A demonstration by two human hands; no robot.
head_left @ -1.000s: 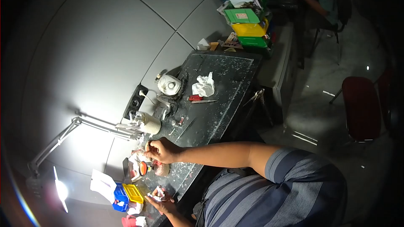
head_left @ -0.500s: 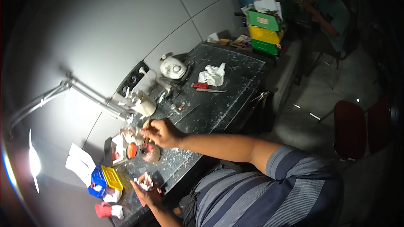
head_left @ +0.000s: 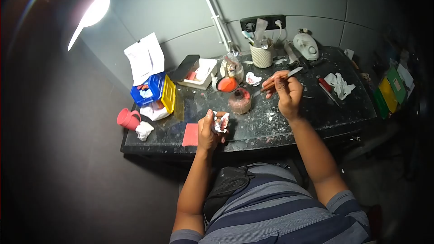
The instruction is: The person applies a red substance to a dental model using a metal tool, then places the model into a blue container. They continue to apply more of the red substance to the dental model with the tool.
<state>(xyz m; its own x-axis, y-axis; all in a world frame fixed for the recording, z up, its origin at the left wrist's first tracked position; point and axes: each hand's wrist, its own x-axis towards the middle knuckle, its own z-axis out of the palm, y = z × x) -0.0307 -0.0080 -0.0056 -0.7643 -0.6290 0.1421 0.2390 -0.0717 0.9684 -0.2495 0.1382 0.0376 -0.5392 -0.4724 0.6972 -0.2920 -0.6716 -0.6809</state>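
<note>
My left hand [head_left: 208, 131] is closed around a small white piece with red patches [head_left: 221, 122], which looks like a dental cast with wax; its fingers hide part of it. In my right hand [head_left: 289, 93] is a wax knife [head_left: 294, 72] with a brown handle, pinched between thumb and fingers. Its tip points left toward a squat glass jar [head_left: 239, 104] with pink-red stains, apart from it. A dark round pan of orange-red material [head_left: 227, 84] sits just behind the jar. Beside my left hand lies a flat red sheet [head_left: 190, 134].
Blue and yellow bins [head_left: 168, 95], a pink mug [head_left: 129, 118] and crumpled tissue [head_left: 144, 131] stand left. Behind are a white box [head_left: 199, 74], a tool cup [head_left: 261, 56] and lamp arm [head_left: 212, 4]. Right lie a red-handled knife [head_left: 324, 84] and white cloth [head_left: 340, 86].
The head view has swung, bringing the bench square in front. My right hand has moved away from the jar and pan, to the right. My left hand still holds the white-and-red piece.
</note>
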